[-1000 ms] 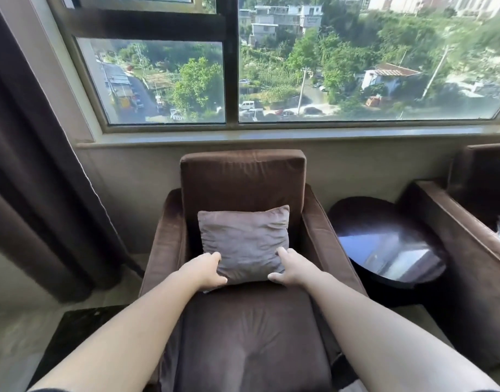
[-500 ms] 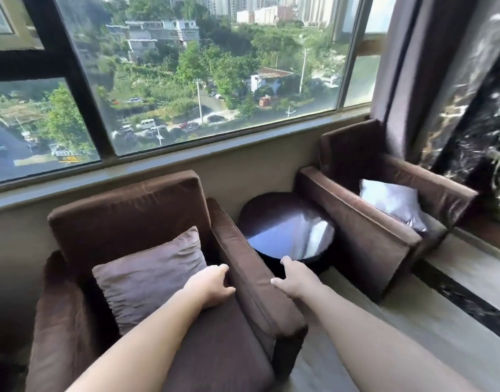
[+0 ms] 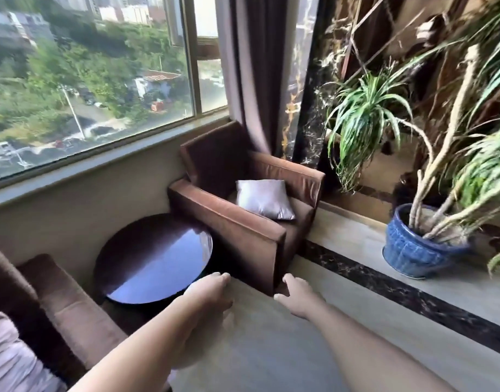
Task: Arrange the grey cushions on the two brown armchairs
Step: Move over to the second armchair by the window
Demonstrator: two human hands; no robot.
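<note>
A brown armchair stands under the window at centre, with a grey cushion lying tilted on its seat toward the right arm. A second brown armchair fills the bottom left, and a corner of its grey cushion shows at the frame edge. My left hand hovers over the near edge of the round table, fingers loosely apart, holding nothing. My right hand is stretched over the floor in front of the centre armchair, fingers spread and empty. Both hands are well short of the far cushion.
A dark glossy round side table sits between the two chairs. A blue ceramic pot with tall leafy plants stands on a raised ledge to the right. Purple curtain hangs behind the centre chair. Pale floor lies in front.
Both hands have let go of the left chair's cushion and swung right with the view. The second armchair and its cushion now sit at centre, and the plants have come into view.
</note>
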